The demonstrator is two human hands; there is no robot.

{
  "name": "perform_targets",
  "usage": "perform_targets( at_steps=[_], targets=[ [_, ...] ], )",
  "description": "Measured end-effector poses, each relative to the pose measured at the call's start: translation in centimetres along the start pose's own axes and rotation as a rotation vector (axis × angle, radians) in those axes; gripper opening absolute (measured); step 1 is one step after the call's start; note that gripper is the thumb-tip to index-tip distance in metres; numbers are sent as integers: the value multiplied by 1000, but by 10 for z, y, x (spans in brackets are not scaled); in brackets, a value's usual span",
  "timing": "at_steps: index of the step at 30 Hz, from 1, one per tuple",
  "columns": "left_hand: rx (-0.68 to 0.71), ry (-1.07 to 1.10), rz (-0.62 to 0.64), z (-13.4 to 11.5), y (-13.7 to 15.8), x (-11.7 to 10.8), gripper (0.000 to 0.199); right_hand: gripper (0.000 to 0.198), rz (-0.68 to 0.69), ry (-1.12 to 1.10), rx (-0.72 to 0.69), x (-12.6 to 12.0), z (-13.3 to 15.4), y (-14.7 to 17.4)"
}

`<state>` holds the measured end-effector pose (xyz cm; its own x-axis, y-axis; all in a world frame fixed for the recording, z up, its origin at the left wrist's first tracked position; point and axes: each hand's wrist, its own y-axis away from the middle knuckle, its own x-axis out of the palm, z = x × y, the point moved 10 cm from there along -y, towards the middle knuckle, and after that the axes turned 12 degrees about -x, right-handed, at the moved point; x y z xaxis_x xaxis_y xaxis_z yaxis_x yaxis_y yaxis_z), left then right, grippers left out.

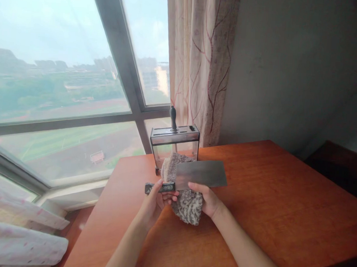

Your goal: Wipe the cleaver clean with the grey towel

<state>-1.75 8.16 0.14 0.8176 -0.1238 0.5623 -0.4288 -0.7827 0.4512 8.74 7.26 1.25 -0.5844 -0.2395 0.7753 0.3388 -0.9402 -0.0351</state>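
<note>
Between my hands is a cleaver (pixel 202 174), its broad grey blade pointing right and its dark handle at the left. My left hand (pixel 158 198) is closed around the handle. A grey and white patterned cloth (pixel 188 207) hangs below the blade, and more of it shows above and behind. My right hand (pixel 206 198) grips the cloth at the blade's lower edge, thumb against the blade; its other fingers are hidden behind the cloth. Just beyond stands a knife block (pixel 175 137) with clear sides, a slotted top and one dark-handled tool upright in it.
The reddish-brown wooden table (pixel 267 202) spreads under my hands, widest to the right. A large window (pixel 65 71) is at the left, with a patterned curtain (pixel 210 63) behind the knife block. Pale fabric (pixel 17 240) lies at the lower left.
</note>
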Motion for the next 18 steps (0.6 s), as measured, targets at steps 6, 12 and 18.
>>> perform_targets(
  at_steps=[6, 12, 18],
  targets=[
    [25, 114, -64, -5, -1, -8, 41, 32, -46, 15, -50, -8, 9, 0],
    [44, 235, -78, -21, 5, -22, 39, 31, -190, -52, -194, -33, 32, 1],
    [47, 206, -79, -17, 3, -17, 39, 31, -302, -99, -333, -53, 54, 3]
  ],
)
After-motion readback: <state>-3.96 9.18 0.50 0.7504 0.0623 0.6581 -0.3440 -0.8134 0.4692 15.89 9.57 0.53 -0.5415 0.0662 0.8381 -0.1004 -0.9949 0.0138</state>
